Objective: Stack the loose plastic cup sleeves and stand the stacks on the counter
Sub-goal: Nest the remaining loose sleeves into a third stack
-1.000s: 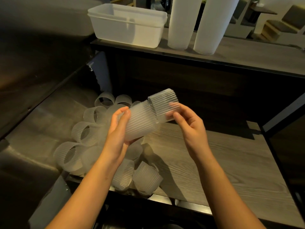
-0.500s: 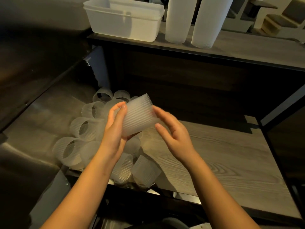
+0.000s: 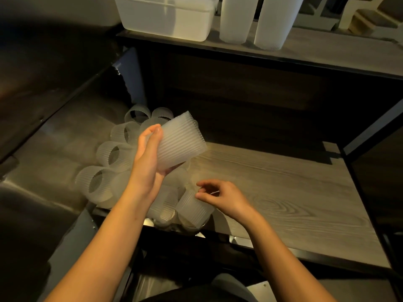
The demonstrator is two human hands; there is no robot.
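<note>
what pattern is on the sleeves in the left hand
The sleeve stack has fine parallel ribs, frosted translucent white; clearest in head view.

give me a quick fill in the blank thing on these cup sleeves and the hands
1. The hand gripping the stack is the ___ one.
2. The right hand is by the loose sleeves, ___ the held stack.
3. On the upper counter, ___ tall stacks stand right of the tub.
Missing words: left; below; two.
</note>
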